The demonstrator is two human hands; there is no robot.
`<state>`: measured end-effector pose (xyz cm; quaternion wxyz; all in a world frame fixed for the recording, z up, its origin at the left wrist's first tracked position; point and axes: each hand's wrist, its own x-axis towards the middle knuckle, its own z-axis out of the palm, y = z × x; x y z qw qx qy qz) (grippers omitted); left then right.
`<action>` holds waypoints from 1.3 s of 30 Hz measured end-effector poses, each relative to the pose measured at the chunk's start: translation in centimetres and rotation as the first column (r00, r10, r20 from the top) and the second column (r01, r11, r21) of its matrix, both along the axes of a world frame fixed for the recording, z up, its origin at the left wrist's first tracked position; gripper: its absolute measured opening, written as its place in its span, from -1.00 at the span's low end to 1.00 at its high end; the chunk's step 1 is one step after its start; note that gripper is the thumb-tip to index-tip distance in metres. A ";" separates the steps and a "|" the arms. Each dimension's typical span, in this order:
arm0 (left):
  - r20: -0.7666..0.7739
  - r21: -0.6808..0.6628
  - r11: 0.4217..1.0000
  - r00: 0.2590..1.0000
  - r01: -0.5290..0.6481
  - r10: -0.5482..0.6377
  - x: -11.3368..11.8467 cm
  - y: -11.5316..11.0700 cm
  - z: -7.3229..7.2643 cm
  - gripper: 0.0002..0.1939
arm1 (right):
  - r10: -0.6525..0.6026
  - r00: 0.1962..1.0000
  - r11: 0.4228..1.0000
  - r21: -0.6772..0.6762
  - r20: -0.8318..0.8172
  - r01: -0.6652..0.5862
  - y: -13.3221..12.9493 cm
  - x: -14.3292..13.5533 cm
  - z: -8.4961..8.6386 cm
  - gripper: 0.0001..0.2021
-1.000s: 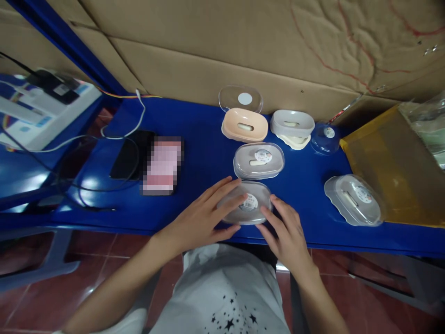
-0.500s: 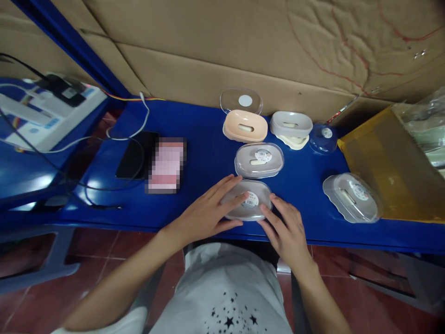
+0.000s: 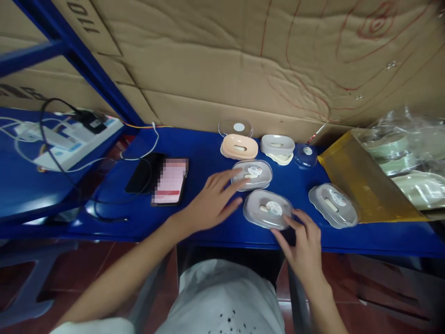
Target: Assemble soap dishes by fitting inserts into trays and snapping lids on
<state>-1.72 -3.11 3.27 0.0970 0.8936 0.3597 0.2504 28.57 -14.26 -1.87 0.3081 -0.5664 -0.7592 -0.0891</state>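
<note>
A grey soap dish with a clear lid and round label lies near the table's front edge. My right hand grips its right end between thumb and fingers. My left hand is off that dish, its fingers spread, with fingertips over the left edge of a second lidded grey dish just behind. Farther back are an open peach dish and an open grey dish on a cream piece. Another lidded grey dish sits to the right.
Two clear lids lie at the back. A phone, black case, cables and power strip are left. At right, a taped box holds wrapped green dishes.
My left hand has let go of the front dish and moved back toward the second one. The front dish has shifted right with my right hand. The camera view has shifted.
</note>
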 end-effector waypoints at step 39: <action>0.103 0.013 0.905 0.901 -0.426 0.422 -3.9 -8.2 -5.0 -0.67 | 0.104 0.927 0.972 -0.235 0.361 -0.018 15.7 -8.9 3.7 -0.44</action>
